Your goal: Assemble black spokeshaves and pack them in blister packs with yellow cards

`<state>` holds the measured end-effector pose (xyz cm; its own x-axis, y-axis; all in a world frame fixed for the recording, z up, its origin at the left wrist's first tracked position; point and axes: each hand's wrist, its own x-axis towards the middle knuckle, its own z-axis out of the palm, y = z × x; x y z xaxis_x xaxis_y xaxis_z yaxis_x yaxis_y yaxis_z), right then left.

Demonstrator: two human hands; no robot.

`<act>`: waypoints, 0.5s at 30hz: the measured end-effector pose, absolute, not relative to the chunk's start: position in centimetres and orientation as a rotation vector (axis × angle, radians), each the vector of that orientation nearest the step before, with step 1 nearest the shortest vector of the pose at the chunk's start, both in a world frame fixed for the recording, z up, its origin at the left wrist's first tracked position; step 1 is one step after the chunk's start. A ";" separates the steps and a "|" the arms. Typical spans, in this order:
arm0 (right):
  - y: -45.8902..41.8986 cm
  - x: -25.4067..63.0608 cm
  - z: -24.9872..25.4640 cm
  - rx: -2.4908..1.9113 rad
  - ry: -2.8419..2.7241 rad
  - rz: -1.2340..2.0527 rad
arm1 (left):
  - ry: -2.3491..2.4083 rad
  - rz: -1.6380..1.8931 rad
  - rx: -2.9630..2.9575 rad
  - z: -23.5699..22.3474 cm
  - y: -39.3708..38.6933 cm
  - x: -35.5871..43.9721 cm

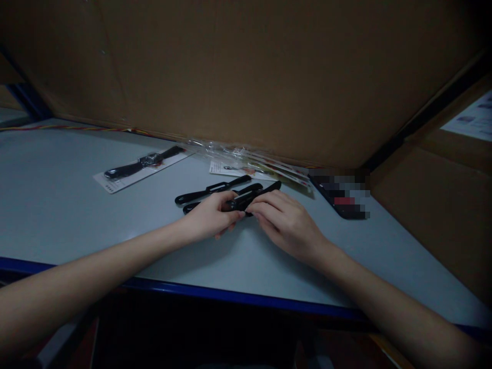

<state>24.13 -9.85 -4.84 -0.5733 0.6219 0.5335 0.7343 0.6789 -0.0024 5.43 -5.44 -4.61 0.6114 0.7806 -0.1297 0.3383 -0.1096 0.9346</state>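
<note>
Black watch strap (243,201) is being held just above the desk (65,215), left hand (210,216) fingers curling closed around it, right hand (286,224) fingers pinching its end, beside another strap (212,188)

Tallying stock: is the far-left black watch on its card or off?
On: the black watch lies lengthwise on the white backing card.

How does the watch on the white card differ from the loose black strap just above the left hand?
The watch lies on a white card, while the loose black strap lies bare on the table. The watch has a case mid-band; the strap has an open rectangular loop there. The watch lies far left of the left hand; the strap lies right beside it. Both are long, black and flat.
</note>
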 end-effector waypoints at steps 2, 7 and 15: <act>-9.7 24.4 -4.9 -1.018 -2.402 -0.383 | 0.935 0.451 1.690 -4.5 -5.4 5.5; -9.4 24.9 -4.9 -0.874 -2.514 -0.413 | 0.956 0.320 1.589 -3.7 -5.7 5.3; -10.4 24.4 -3.9 -0.799 -2.692 -0.486 | 0.979 0.188 1.486 -3.2 -5.9 4.9</act>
